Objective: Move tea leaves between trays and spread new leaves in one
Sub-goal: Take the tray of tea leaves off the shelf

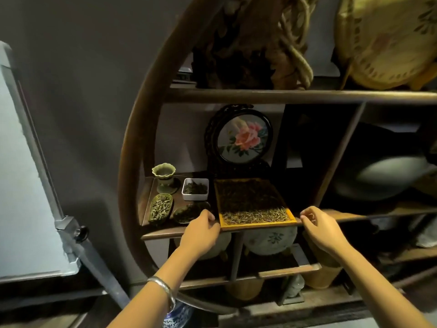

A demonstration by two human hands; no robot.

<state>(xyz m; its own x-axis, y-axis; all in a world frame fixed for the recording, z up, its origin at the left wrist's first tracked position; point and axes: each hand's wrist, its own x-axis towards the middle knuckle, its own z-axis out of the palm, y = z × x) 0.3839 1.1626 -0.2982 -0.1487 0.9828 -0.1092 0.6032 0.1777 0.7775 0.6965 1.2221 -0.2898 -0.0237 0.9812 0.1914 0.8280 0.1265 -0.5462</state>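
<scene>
Here, a square yellow-rimmed wooden tray [256, 202] full of tea leaves sits on the middle board of a round dark wooden shelf [132, 147], with its front edge at the lip of the board. Dark leaves cover most of the tray, and a band of paler, thin leaves lies along the front. The left hand [201, 229] is at the front left corner of the tray; its fingers are curled and close together and its thumb is just by the rim, but I cannot tell if it really touches or grips the tray. The right hand [316, 222] is just beside the front right corner, apart from the rim, with the fingers loosely curled and holding nothing. A silver bangle [163, 288] is on the left wrist. To the left of the tray, on the same board, stand a small white rectangular dish [195, 189] with dark leaves, an oval green dish [160, 207] with pale leaves, a dark round dish [189, 210] of leaves and a green fluted ceramic cup [163, 175]. Behind the tray stands a round dark-framed panel with a pink flower [243, 136].
</scene>
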